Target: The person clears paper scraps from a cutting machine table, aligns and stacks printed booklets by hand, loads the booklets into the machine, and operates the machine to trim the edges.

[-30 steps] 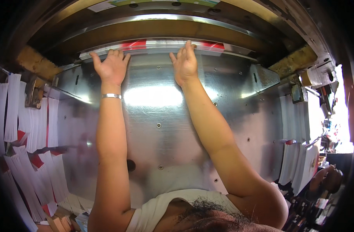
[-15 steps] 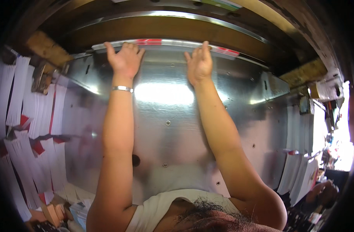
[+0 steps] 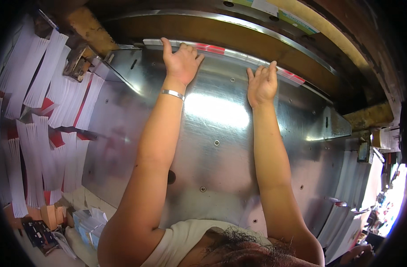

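Observation:
At the far edge of a shiny metal table (image 3: 214, 164), a long, thin stack of white-edged printed sheets or booklets with red patches (image 3: 211, 48) lies crosswise. My left hand (image 3: 182, 64), a silver band at its wrist, reaches up to the stack's left part. Its thumb is stretched out and its fingertips are at the stack's near edge. Farther right, my right hand (image 3: 262, 84) meets the same edge, its fingers extended and thumb apart. Both palms face up or toward me, with nothing visible gripped in them.
Behind the stack runs a dark brown machine beam with a bright metal strip (image 3: 239, 22). Piles of white booklets with red covers (image 3: 47, 151) stand at the left. More paper stacks (image 3: 346, 222) are on the right. Small boxes (image 3: 52, 216) lie at lower left.
The view has turned, so the table, stack and arms appear tilted and shifted right. Against the stack, both hands keep nearly the same place and pose.

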The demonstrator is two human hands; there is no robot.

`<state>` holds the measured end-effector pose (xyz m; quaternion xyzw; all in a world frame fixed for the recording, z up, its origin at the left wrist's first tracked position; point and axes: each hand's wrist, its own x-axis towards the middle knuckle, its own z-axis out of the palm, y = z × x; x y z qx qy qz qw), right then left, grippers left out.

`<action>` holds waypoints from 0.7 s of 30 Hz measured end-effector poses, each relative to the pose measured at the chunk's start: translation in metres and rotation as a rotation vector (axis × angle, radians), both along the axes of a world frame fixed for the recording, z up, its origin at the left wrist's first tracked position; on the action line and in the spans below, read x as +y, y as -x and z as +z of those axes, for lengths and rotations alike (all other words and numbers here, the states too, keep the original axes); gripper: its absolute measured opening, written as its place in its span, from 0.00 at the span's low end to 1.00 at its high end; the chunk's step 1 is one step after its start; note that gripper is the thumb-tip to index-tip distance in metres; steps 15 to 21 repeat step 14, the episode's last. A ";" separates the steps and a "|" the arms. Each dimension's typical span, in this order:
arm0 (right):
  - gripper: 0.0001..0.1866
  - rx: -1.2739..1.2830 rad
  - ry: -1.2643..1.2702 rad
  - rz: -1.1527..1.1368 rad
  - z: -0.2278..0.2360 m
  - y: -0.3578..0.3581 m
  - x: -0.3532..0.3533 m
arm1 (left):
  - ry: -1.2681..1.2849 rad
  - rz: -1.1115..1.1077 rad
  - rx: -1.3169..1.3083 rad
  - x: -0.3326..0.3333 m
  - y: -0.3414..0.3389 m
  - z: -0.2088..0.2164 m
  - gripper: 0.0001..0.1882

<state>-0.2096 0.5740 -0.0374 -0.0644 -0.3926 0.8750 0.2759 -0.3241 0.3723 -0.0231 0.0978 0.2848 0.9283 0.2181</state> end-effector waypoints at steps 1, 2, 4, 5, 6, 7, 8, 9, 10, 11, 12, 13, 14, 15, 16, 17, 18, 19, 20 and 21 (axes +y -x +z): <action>0.43 -0.002 0.012 -0.011 0.000 0.001 0.000 | 0.001 0.007 0.008 -0.001 0.000 0.001 0.68; 0.43 0.008 0.013 -0.004 0.000 0.002 0.001 | 0.003 -0.012 0.030 -0.001 0.001 0.003 0.68; 0.52 0.042 -0.036 0.057 -0.001 0.002 0.004 | 0.013 -0.009 0.026 -0.001 -0.002 0.008 0.67; 0.52 0.057 -0.036 0.065 -0.007 0.003 0.009 | 0.013 -0.001 0.041 -0.002 -0.005 0.011 0.67; 0.50 0.084 -0.019 0.119 -0.015 0.006 0.013 | 0.026 0.000 0.041 -0.007 -0.007 0.011 0.67; 0.49 0.121 -0.006 0.172 -0.020 0.015 0.015 | 0.036 0.001 0.052 -0.011 -0.006 0.013 0.66; 0.45 0.106 -0.004 0.161 -0.023 0.018 0.009 | 0.080 0.036 0.006 -0.015 -0.008 0.011 0.65; 0.44 0.094 0.040 0.115 -0.029 0.021 0.007 | 0.112 0.062 -0.044 -0.014 -0.019 0.008 0.64; 0.43 0.076 0.082 0.065 -0.033 0.020 0.012 | 0.248 0.000 0.017 -0.011 -0.036 0.007 0.62; 0.43 0.118 0.060 0.076 -0.027 0.015 0.014 | 0.381 -0.051 0.085 -0.015 -0.058 0.009 0.60; 0.44 0.129 0.004 0.075 -0.022 0.012 0.011 | 0.456 -0.139 0.263 -0.024 -0.079 0.004 0.57; 0.45 0.136 -0.049 0.069 -0.019 0.010 0.008 | 0.539 -0.229 0.435 -0.034 -0.103 -0.005 0.54; 0.48 0.155 -0.100 0.100 -0.017 0.010 0.009 | 0.541 -0.210 0.461 -0.041 -0.105 0.012 0.54; 0.48 0.155 -0.100 0.100 -0.017 0.010 0.009 | 0.541 -0.210 0.461 -0.041 -0.105 0.012 0.54; 0.48 0.155 -0.100 0.100 -0.017 0.010 0.009 | 0.541 -0.210 0.461 -0.041 -0.105 0.012 0.54; 0.48 0.155 -0.100 0.100 -0.017 0.010 0.009 | 0.541 -0.210 0.461 -0.041 -0.105 0.012 0.54; 0.48 0.155 -0.100 0.100 -0.017 0.010 0.009 | 0.541 -0.210 0.461 -0.041 -0.105 0.012 0.54; 0.48 0.155 -0.100 0.100 -0.017 0.010 0.009 | 0.541 -0.210 0.461 -0.041 -0.105 0.012 0.54; 0.48 0.155 -0.100 0.100 -0.017 0.010 0.009 | 0.541 -0.210 0.461 -0.041 -0.105 0.012 0.54; 0.48 0.155 -0.100 0.100 -0.017 0.010 0.009 | 0.541 -0.210 0.461 -0.041 -0.105 0.012 0.54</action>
